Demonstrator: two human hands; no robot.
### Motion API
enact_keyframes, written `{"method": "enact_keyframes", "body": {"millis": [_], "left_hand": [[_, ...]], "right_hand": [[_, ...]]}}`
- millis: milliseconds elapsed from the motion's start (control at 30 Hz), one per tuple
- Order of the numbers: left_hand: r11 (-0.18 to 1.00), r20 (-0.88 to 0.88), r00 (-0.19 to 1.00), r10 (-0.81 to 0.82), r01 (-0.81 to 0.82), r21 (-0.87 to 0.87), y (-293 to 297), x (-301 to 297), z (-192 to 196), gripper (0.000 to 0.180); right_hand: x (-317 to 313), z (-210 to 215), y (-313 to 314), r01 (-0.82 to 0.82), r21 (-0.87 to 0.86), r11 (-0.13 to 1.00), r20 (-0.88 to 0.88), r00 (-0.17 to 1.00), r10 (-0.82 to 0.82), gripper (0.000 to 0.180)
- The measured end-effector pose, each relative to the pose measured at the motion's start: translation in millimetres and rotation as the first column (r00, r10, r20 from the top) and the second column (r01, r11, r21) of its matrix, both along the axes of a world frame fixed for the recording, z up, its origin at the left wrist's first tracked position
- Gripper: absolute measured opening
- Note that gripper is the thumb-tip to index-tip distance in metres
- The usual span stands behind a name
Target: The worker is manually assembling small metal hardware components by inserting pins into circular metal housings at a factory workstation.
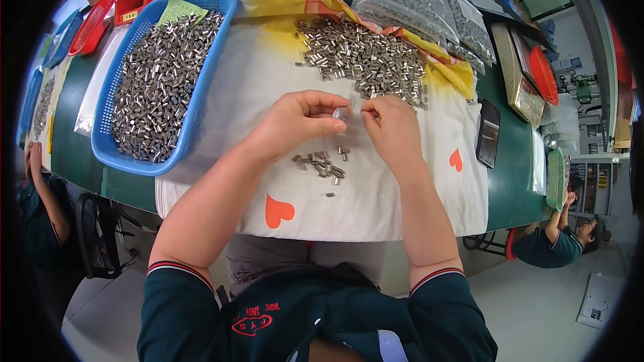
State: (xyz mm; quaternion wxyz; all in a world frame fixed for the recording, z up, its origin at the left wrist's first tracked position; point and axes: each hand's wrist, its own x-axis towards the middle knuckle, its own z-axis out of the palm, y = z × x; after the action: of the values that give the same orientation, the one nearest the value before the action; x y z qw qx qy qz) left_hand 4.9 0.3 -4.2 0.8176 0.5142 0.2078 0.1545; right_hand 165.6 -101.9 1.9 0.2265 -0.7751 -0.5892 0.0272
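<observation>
Between thumb and fingers of my left hand [302, 117] is a small round silvery piece [341, 114], held on edge. My right hand [394, 129] is just to its right, thumb and forefinger pinched together; whatever they hold is too small to make out. Below the hands, a loose group of short shiny metal cylinders [323, 165] lies on the white cloth [362, 214]. A larger heap of the same cylinders [365, 57] spreads beyond my hands, on the far part of the cloth.
A blue plastic basket [100, 131] full of small metal cylinders stands at the left. Clear bags of metal parts [406, 0] are at the back. A dark phone-like slab [489, 133] lies right of the cloth on the green table [516, 188]. Other people sit at both sides.
</observation>
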Motion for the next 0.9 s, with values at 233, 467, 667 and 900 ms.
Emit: {"method": "enact_keyframes", "body": {"millis": [233, 467, 667, 900], "left_hand": [[0.997, 0.010, 1.000, -0.012, 0.012, 0.077, -1.4, 0.3, -0.2, 0.035], [0.994, -0.028, 0.999, 0.020, -0.017, 0.110, -2.5, -0.1, -3.9, 0.032], [0.956, -0.132, 0.988, 0.085, -0.043, 0.292, -5.1, -0.6, -0.3, 0.032], [0.971, -0.125, 0.992, -0.005, 0.035, 0.235, -2.3, -1.6, 0.3, 0.033]], "right_hand": [[-15.3, 19.6, -10.2, -0.046, 0.174, 0.984, -0.717, 0.679, 0.159, 0.007], [-25.6, 21.3, -10.6, -0.116, 0.222, 0.968, -0.458, 0.864, 0.209, 0.009], [-33.5, 18.0, -10.3, -0.116, 0.305, 0.945, -0.191, 0.965, 0.180, 0.009], [-16.6, 25.1, -13.4, -0.105, 0.107, 0.989, -0.610, 0.778, 0.149, 0.008]]}}
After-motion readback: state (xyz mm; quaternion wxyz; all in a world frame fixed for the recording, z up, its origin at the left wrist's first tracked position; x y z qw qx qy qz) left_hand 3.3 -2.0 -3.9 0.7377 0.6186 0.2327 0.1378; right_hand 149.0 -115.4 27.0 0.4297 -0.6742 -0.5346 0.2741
